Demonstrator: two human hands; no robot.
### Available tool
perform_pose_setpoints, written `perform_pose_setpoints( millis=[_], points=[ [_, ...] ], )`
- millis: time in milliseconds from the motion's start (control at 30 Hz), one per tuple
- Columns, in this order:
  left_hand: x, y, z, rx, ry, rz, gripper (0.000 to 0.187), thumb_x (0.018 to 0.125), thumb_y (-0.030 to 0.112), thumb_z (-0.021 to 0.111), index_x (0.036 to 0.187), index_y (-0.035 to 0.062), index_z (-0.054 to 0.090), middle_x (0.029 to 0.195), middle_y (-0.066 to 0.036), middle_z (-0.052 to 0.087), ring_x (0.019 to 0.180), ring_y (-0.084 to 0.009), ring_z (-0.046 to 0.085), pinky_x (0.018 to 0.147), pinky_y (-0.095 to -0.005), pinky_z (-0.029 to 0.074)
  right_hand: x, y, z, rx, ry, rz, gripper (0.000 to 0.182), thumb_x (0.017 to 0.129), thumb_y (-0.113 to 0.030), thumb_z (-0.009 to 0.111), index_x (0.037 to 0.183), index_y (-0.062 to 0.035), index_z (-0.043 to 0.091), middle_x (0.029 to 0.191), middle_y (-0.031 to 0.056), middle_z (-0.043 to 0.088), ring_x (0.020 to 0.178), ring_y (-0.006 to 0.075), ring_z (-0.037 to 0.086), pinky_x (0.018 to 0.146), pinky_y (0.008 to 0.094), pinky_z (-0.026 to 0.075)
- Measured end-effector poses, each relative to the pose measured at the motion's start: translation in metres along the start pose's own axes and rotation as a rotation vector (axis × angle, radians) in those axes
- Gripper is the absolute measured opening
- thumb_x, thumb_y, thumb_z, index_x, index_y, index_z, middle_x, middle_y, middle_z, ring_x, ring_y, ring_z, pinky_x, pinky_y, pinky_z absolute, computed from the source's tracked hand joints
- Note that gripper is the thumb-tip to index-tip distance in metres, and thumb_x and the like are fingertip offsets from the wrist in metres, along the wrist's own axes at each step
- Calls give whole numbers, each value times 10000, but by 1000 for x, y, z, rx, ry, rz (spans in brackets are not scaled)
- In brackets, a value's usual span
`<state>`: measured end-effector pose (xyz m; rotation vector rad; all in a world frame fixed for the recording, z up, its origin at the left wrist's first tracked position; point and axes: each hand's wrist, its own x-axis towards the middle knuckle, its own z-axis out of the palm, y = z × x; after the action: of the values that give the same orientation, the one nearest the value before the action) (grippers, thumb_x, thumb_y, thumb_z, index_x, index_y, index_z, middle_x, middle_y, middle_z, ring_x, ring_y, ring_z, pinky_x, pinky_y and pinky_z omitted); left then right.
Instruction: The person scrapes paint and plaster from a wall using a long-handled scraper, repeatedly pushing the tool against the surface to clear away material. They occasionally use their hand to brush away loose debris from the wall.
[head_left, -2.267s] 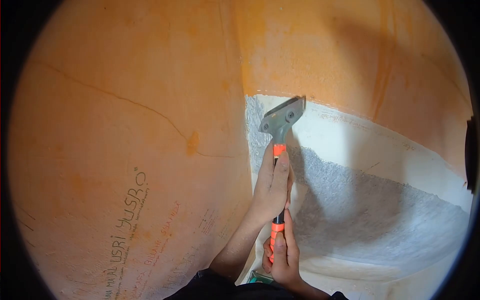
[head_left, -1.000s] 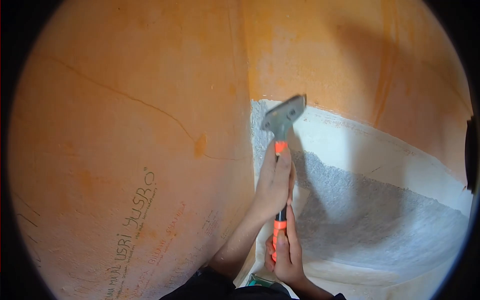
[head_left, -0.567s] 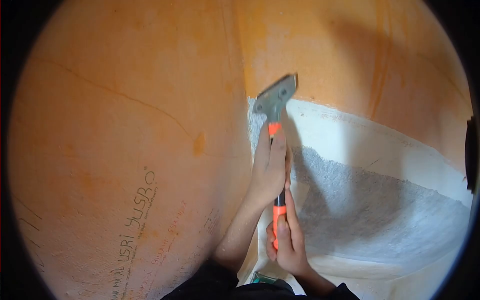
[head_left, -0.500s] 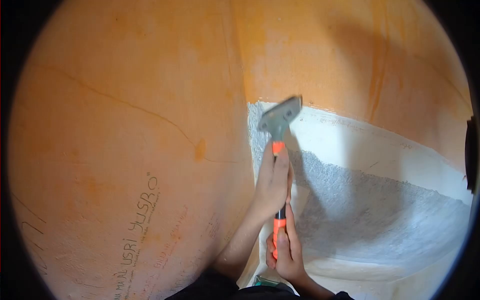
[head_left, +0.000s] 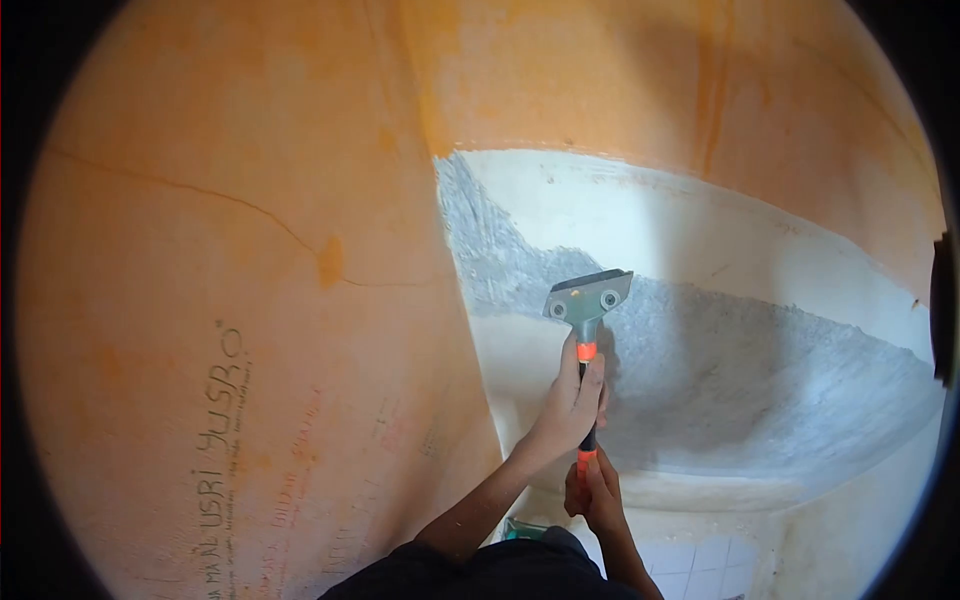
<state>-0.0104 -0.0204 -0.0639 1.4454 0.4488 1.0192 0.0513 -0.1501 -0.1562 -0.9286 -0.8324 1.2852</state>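
Both my hands grip a long-handled wall scraper with a wide grey-green head, two round screws and an orange and black handle. My left hand is closed around the upper handle just under the head. Lower down, my right hand wraps the orange grip at the handle's end. The blade edge points up and overlaps the upper border of the rough grey patch on the wall. Above that patch runs a smooth white band.
Orange painted wall fills the left side, with a crack and handwritten words. More orange wall lies above the white band. White tiles and a green object show low down, near my dark clothing.
The scraper's head has come down from the white band's top edge at the corner to the grey patch, both hands moving with it. My view has also shifted.
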Motion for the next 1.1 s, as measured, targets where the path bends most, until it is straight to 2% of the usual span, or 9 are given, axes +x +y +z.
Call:
perform_pose_setpoints(
  millis=[133,200,300,433,600,733,867,1000,1100],
  points=[
    [3,3,22,-168,-61,-74,548,1039,405,346,1442,74,179,726,-30,494,550,-98,519,503,-244,478,-19,-32,-3,-114,186,-23,578,1025,-373,410,1459,-3,316,592,-17,432,449,60,398,425,222,337],
    [7,15,31,-218,-60,-90,550,1037,424,342,1437,74,205,732,-31,500,558,-103,531,510,-246,485,-24,-53,-4,-192,160,-84,560,1026,-331,410,1450,24,324,584,-15,443,449,62,410,433,221,347],
    [11,30,41,-299,-73,-77,540,1030,477,314,1383,68,322,733,-36,502,569,-118,555,530,-247,499,-40,-76,-3,-334,177,-153,539,1019,-201,415,1481,28,258,632,8,487,474,73,450,455,223,376],
    [17,35,60,-398,-123,-94,488,1035,464,309,1310,65,359,721,-32,483,542,-121,539,513,-254,498,-61,-94,-9,-298,236,-36,595,999,-123,428,1512,9,159,660,21,513,481,74,456,463,226,390],
    [23,26,77,-415,-8,-28,403,1034,462,311,1121,78,397,682,-15,413,448,-105,446,412,-262,450,-62,-105,-23,-390,148,-7,586,1004,-106,405,1521,-12,147,689,23,514,512,60,445,488,217,384],
    [20,26,83,-460,81,-89,390,1034,460,317,1099,84,398,674,-12,396,429,-94,417,379,-249,415,-61,-108,-27,-398,123,-22,565,998,-88,411,1512,-6,191,713,22,504,607,55,446,571,212,388],
    [28,32,81,-462,133,56,360,1044,427,299,1082,78,376,684,-8,399,439,-76,401,394,-231,388,-51,-116,-29,-561,130,-40,553,990,-89,439,1497,-2,237,752,33,532,666,78,471,615,235,414],
    [28,34,89,-416,143,17,334,1047,410,285,1037,84,357,662,-13,396,408,-76,390,370,-231,381,-57,-119,-36,-578,120,-53,559,1008,-135,386,1506,20,183,681,-21,460,530,35,409,494,201,362],
    [32,34,87,-436,146,71,329,1048,407,278,1004,87,343,655,-16,399,399,-77,388,363,-229,380,-55,-130,-35,-649,113,-50,543,984,-121,452,1485,-10,274,736,73,567,635,111,531,606,264,445]
  ],
)
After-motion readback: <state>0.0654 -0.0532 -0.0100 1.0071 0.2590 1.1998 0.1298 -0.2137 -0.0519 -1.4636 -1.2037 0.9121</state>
